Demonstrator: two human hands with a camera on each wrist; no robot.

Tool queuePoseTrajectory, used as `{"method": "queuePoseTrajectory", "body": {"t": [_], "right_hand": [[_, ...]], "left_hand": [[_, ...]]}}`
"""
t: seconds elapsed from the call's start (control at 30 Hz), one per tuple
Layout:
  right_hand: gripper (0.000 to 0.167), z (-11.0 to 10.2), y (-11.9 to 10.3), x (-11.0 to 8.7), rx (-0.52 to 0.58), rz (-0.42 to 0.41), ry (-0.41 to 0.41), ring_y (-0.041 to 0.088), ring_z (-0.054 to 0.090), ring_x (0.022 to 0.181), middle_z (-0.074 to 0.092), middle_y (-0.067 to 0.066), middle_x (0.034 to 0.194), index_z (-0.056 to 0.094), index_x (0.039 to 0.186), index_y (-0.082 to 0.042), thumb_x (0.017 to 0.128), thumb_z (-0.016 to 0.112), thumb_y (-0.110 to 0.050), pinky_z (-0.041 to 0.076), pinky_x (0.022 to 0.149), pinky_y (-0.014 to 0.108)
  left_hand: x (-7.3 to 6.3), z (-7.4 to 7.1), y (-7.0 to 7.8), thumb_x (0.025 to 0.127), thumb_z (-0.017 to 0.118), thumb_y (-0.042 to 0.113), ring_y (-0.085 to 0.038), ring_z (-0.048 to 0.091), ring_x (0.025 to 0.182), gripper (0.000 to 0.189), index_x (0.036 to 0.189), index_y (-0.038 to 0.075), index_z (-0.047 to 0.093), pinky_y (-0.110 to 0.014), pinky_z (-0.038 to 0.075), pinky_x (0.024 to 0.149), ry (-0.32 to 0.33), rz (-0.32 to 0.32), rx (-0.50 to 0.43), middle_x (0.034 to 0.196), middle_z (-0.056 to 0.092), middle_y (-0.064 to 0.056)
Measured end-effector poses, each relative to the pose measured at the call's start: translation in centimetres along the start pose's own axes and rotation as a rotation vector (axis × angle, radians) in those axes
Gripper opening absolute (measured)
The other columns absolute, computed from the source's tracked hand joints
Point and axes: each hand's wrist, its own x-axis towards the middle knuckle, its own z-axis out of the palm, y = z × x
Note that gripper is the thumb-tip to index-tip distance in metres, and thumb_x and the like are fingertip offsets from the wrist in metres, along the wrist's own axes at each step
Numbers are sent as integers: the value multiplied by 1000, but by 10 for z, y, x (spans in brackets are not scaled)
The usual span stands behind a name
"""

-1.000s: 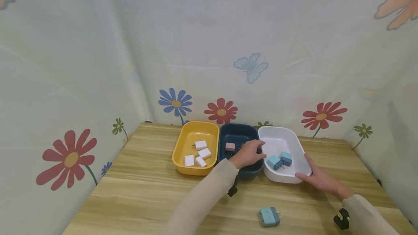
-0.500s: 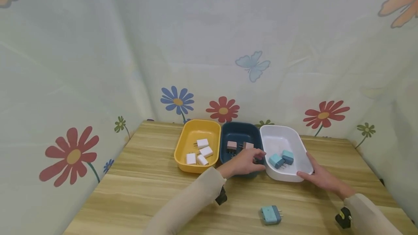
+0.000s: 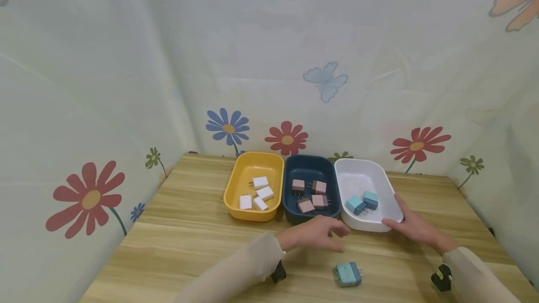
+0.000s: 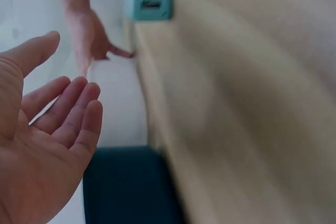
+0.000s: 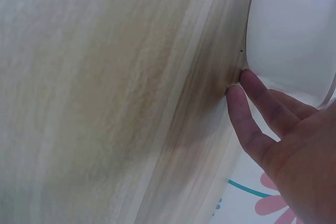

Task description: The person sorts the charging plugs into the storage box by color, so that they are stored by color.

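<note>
My left hand (image 3: 317, 234) hovers over the table in front of the navy tray, fingers loosely bent and nothing in them; its spread fingers also show in the left wrist view. A little nearer to me lies a teal plug charger (image 3: 348, 274), prongs pointing right. My right hand (image 3: 414, 226) rests against the outside front right corner of the white tray (image 3: 393, 209), thumb at the front and fairly straight fingers along the side. Two teal chargers (image 3: 370, 199) lie in that tray.
The navy tray (image 3: 309, 160) holds several pinkish-brown chargers (image 3: 319, 201). Left of it, the yellow tray (image 3: 229, 195) contains several white chargers (image 3: 265, 193). All three trays stand side by side on the wooden table (image 3: 177, 242), before a flowered cloth backdrop (image 3: 261, 60).
My left hand has drawn back from over the navy tray toward me, nearer the loose teal charger, uncovering the brown chargers. My right hand has stayed at the white tray.
</note>
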Motion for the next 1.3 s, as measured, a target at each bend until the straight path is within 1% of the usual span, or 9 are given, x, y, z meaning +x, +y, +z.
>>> {"method": "queuePoseTrajectory", "body": {"t": [0.13,0.3,0.47,0.67,0.77,0.9,1.0,1.17,1.3], "right_hand": [[103,-1,-3,-1,-9,-4,14,55,31,124,15,37,146,-9,149,0,89,63,-43,33,94,66],[104,-1,-2,0,-15,8,10,55,29,125,13,37,146,-11,149,-1,89,62,-44,31,95,66],[103,-1,-1,1,-14,-4,13,56,27,126,12,37,147,-10,149,0,89,62,-43,30,95,66],[103,-1,0,1,-20,0,17,55,29,125,13,38,146,-10,149,0,89,63,-43,31,95,66],[102,0,0,1,-23,7,12,56,29,125,13,38,146,-9,149,0,89,62,-44,31,95,66],[102,2,-1,1,-23,22,0,56,28,126,13,39,146,-9,148,1,90,61,-45,30,96,66],[102,2,-2,1,-22,27,-4,56,28,126,13,39,146,-9,148,2,90,61,-45,29,97,66],[102,1,-3,0,-9,14,1,56,29,126,13,38,146,-7,149,1,89,62,-44,30,96,66],[102,1,-2,0,-6,8,5,55,29,126,14,37,146,-8,149,0,89,63,-43,31,96,66]], "left_hand": [[-1,11,1,88,69,24,2,54,106,45,129,9,56,-13,44,85,-73,-9,-9,123,60,5],[-1,21,1,85,72,24,2,53,107,48,129,11,56,-12,43,84,-133,-17,11,124,59,8],[0,27,1,83,74,26,3,52,106,50,129,14,57,-11,41,85,-166,-7,80,123,57,10],[2,34,1,81,76,28,5,48,101,56,131,16,56,-9,38,84,-221,31,163,120,57,13],[3,37,2,80,77,27,5,48,99,57,132,17,55,-9,38,83,-236,24,174,121,56,13],[5,41,3,80,77,26,5,47,100,59,133,18,54,-8,37,83,-247,26,218,124,54,13],[6,42,4,79,78,25,5,47,102,59,133,17,54,-8,36,84,-259,48,237,125,54,12],[6,40,4,80,78,23,6,46,105,60,134,16,53,-8,35,88,-291,66,233,129,52,12],[8,39,5,80,77,21,5,46,106,60,135,17,52,-9,35,88,-303,58,225,129,52,12]]}}
